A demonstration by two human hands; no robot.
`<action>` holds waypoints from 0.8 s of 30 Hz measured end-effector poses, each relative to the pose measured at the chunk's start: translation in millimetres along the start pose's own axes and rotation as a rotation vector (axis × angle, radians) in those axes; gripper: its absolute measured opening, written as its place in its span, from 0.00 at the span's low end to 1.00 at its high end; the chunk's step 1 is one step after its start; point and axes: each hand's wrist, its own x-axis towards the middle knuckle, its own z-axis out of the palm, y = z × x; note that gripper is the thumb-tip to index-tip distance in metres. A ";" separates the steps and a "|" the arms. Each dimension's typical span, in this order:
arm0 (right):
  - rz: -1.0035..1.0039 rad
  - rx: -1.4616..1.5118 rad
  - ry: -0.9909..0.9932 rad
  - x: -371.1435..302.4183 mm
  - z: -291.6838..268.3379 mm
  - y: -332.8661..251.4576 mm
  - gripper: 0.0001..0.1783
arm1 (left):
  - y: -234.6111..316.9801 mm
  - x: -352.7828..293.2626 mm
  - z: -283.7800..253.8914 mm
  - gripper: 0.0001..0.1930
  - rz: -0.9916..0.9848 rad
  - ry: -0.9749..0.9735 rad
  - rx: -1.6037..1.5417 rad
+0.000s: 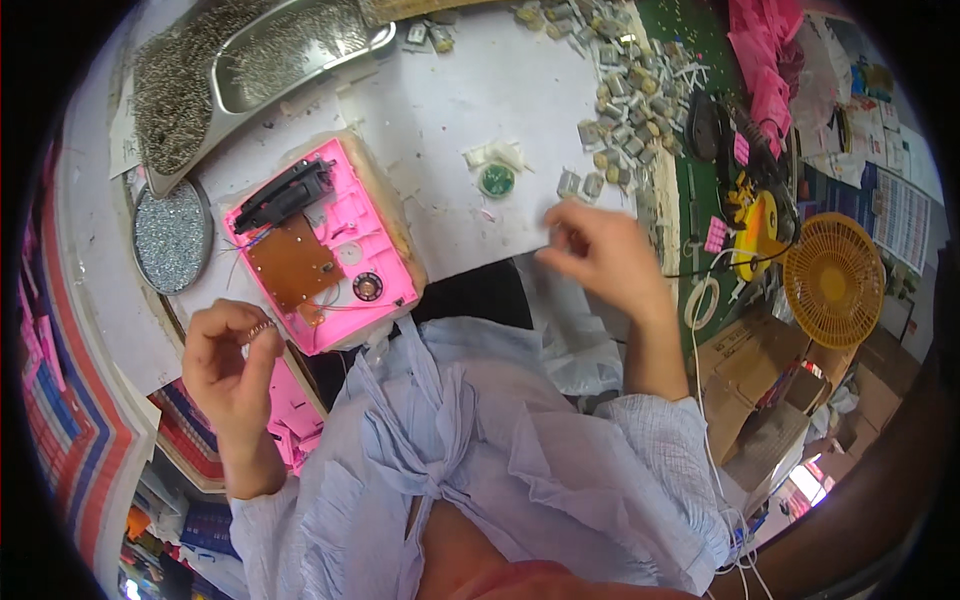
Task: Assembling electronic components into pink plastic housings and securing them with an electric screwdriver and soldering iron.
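Note:
A small coiled metal spring point(261, 328) is pinched between the thumb and fingers of my left hand point(228, 360), beside the left edge of a pink plastic housing point(385, 284). In that housing lie a brown circuit board point(292, 262), a black plastic part point(285, 196), a small round speaker point(368, 287) and thin wires. The housing rests on a pale foam-like pad point(388, 215). My right hand point(605, 252) hovers over the front right of the white work surface point(455, 110), fingers curled toward the thumb; anything between them is too small to make out. Closest to it are loose small metal motors point(592, 186).
Springs fill a metal tray point(222, 92) at the back left; a round dish point(207, 232) of tiny metal pieces stands nearer. A small green-filled round container point(495, 180) sits mid-table. On the right are a yellow fan point(833, 282), cables and cardboard boxes point(750, 365).

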 end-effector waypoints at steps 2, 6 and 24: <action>0.065 0.165 -0.088 -22.9 31.9 9.6 0.13 | -4.4 -10.2 7.3 0.10 -0.032 0.017 -0.052; 0.064 0.174 -0.216 -50.7 62.9 40.4 0.11 | -10.7 -14.7 10.8 0.09 -0.062 0.008 -0.099; -0.105 -0.179 0.556 47.6 12.3 28.4 0.19 | 0.1 -9.8 27.2 0.09 -0.020 0.000 -0.052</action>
